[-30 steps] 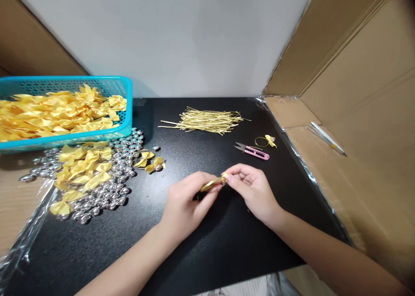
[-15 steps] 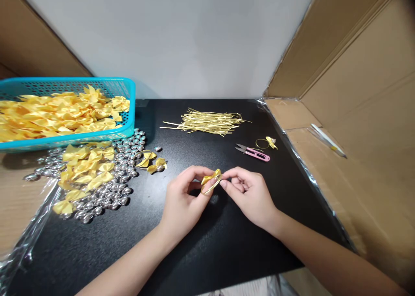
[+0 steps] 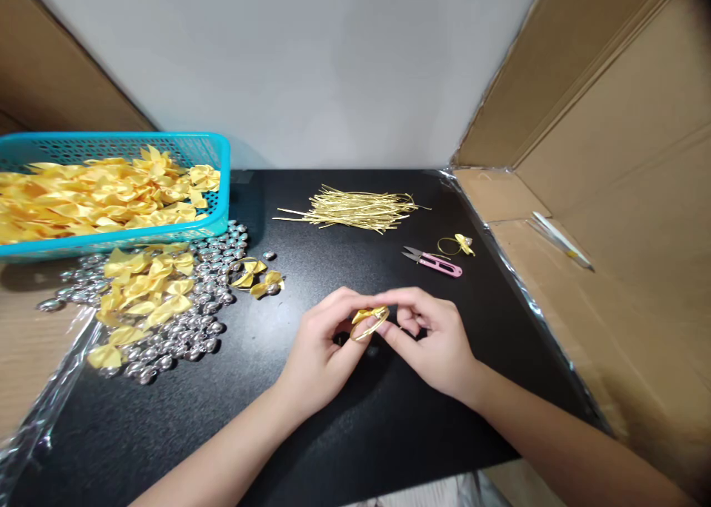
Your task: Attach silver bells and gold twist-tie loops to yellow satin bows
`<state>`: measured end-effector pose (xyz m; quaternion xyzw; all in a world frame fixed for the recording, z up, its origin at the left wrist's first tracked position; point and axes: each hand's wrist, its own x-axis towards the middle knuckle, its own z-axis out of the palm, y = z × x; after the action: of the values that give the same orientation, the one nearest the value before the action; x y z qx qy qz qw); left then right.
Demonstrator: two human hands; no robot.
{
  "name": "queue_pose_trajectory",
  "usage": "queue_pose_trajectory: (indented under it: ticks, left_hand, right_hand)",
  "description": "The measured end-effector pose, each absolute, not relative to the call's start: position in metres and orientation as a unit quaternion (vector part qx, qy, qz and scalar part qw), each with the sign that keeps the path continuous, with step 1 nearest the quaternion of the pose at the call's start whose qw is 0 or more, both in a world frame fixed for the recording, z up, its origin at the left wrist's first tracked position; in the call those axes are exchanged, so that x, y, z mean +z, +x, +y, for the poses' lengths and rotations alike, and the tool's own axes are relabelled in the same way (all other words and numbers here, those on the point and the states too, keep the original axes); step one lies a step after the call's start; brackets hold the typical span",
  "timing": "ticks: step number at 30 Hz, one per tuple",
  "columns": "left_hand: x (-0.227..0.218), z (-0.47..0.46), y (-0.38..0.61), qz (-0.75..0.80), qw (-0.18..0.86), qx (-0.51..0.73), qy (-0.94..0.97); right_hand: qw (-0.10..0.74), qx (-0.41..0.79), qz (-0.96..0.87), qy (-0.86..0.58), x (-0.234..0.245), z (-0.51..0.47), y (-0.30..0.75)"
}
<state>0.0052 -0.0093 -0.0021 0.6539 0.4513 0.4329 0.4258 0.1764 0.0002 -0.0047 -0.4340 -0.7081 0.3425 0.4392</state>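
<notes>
Between thumb and fingers, my left hand (image 3: 330,348) pinches a yellow ribbon bow (image 3: 364,315) with a loop of gold wire tie (image 3: 367,333) around it. My right hand (image 3: 430,337) meets it from the other side, its thumb and forefinger closed at the right end of the bow and wire. The two forefingers touch above the bow and cover part of it. Left of my hands lie a few yellow bows (image 3: 252,274) with gold wire and a silver bell (image 3: 269,255). To the right rests one bow with a wire loop (image 3: 462,244).
Gold wire ties (image 3: 355,209) lie piled at the back. Pink thread snips (image 3: 436,260) rest right of centre. A turquoise basket (image 3: 221,189) of yellow bows stands at left, before it silver bells (image 3: 194,340) and loose bows (image 3: 147,281). A white pen-like tool (image 3: 561,240) lies on cardboard.
My hands have drawn together, and the forefingers now meet over the bow. The bow and its wire loop have shifted slightly right and down.
</notes>
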Motion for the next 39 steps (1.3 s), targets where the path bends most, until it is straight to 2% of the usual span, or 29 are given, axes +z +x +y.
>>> queue_pose_trajectory:
  ticks: [6, 9, 16, 25, 30, 39]
  left_hand:
    - [-0.004, -0.003, -0.002, 0.345, 0.720, 0.371, 0.474]
    - [-0.006, 0.000, -0.005, 0.311, 0.780, 0.382, 0.387]
    - [-0.003, -0.004, 0.001, 0.391, 0.735, 0.368, 0.415]
    - [-0.003, -0.003, 0.000, 0.443, 0.642, 0.443, 0.442]
    - [0.001, -0.006, 0.001, 0.455, 0.594, 0.473, 0.466]
    - [-0.003, -0.011, 0.002, 0.476, 0.386, 0.469, 0.636]
  right_hand:
    - [0.454, 0.310, -0.735, -0.397, -0.004, 0.002, 0.178]
    - [0.464, 0.310, -0.739, -0.377, -0.003, 0.003, 0.179]
    - [0.458, 0.362, -0.730, -0.356, -0.005, 0.003, 0.181]
    - [0.467, 0.447, -0.668, -0.367, -0.016, 0.003, 0.181]
    - [0.475, 0.396, -0.695, -0.367, -0.013, 0.006, 0.185]
    - [0.480, 0.240, -0.810, -0.236, 0.000, 0.007, 0.185]
